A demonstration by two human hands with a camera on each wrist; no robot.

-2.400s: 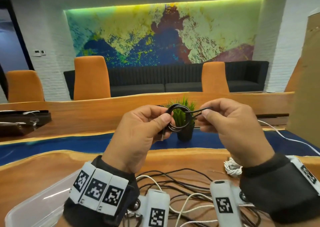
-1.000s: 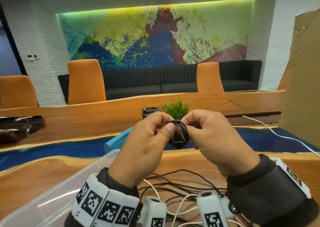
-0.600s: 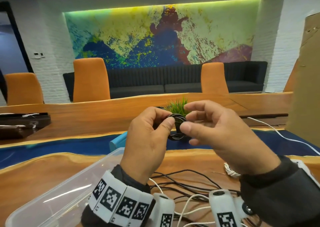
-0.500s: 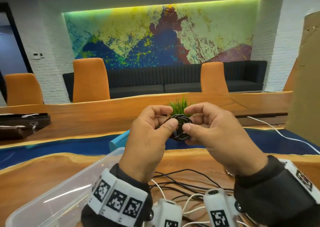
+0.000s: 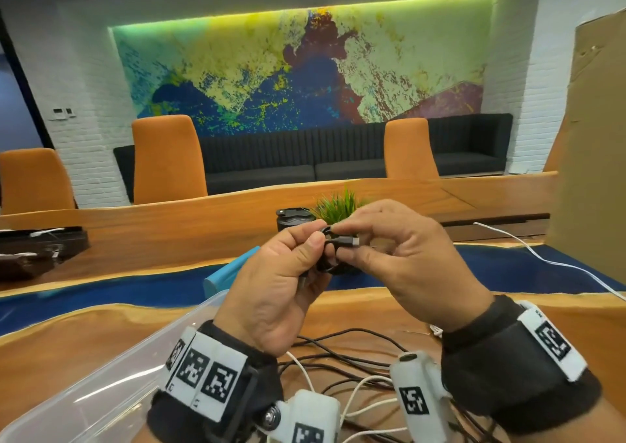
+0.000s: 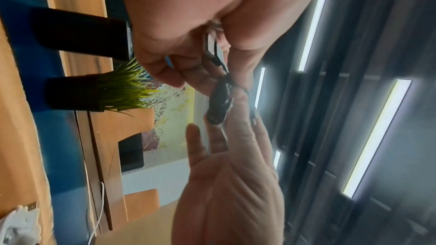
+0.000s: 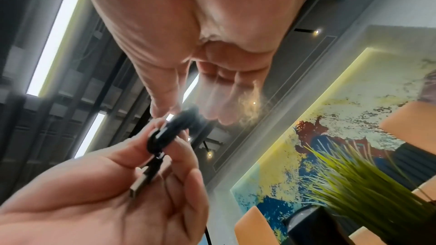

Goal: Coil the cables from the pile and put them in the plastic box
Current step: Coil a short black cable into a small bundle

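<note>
A small black cable coil (image 5: 330,259) hangs in the air between both hands, above the wooden table. My left hand (image 5: 311,249) grips the coil, thumb on its front. Pinching the cable's end beside it is my right hand (image 5: 343,244), where a short plug (image 5: 347,240) points right. In the left wrist view the coil (image 6: 219,103) sits between the fingers of both hands. The right wrist view shows the coil (image 7: 169,133) with a USB plug (image 7: 141,183) lying over the left palm. The clear plastic box (image 5: 135,351) stands at lower left. The pile of black and white cables (image 5: 338,358) lies beneath my wrists.
A potted grass plant (image 5: 338,205) and a black cylinder (image 5: 293,220) stand just behind the hands. A blue object (image 5: 220,276) lies behind the box. A white cable (image 5: 542,256) runs across the right side, beside a tall cardboard sheet (image 5: 596,137). Orange chairs line the far edge.
The coil was a wide ring with the right hand passing the cable end through it. Now it is drawn tight, and the plug end sticks out to the right.
</note>
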